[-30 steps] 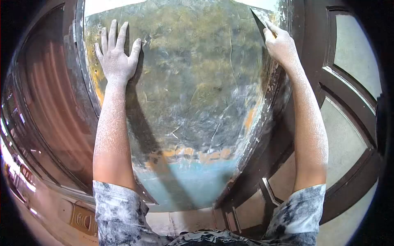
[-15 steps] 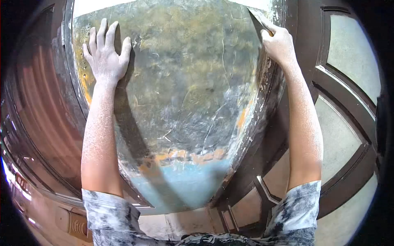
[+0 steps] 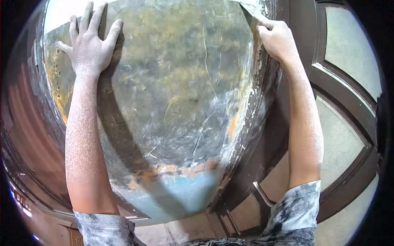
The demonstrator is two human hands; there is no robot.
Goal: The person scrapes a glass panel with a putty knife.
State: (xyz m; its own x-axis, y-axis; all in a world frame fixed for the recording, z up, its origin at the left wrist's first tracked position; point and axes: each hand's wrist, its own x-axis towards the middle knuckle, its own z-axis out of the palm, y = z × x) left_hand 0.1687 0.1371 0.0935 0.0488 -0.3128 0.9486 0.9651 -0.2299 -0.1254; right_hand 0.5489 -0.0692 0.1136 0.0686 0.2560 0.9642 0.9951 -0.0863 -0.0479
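Note:
My left hand (image 3: 91,49) lies against the patchy, scraped wall (image 3: 164,74), fingers spread and coated in white dust. Its fingertips reach the white area (image 3: 59,14) along the wall's top left. At the upper right, my right hand (image 3: 280,40) is closed around a scraper (image 3: 251,12), its index finger stretched along the tool. The thin blade meets the wall beside the white patch near the right edge. Most of the handle is hidden in my fist. White dust covers both forearms.
A dark door with pale panels (image 3: 349,41) stands close on the right. The wall's right edge (image 3: 250,110) is chipped. Brown panelling (image 3: 30,135) curves along the left. Low on the wall runs a light blue band (image 3: 188,184) below orange patches.
The view has shifted, so the wall appears further left and lower. My left hand has slid upward on the wall. My right hand keeps hold of the scraper, slightly higher on the wall.

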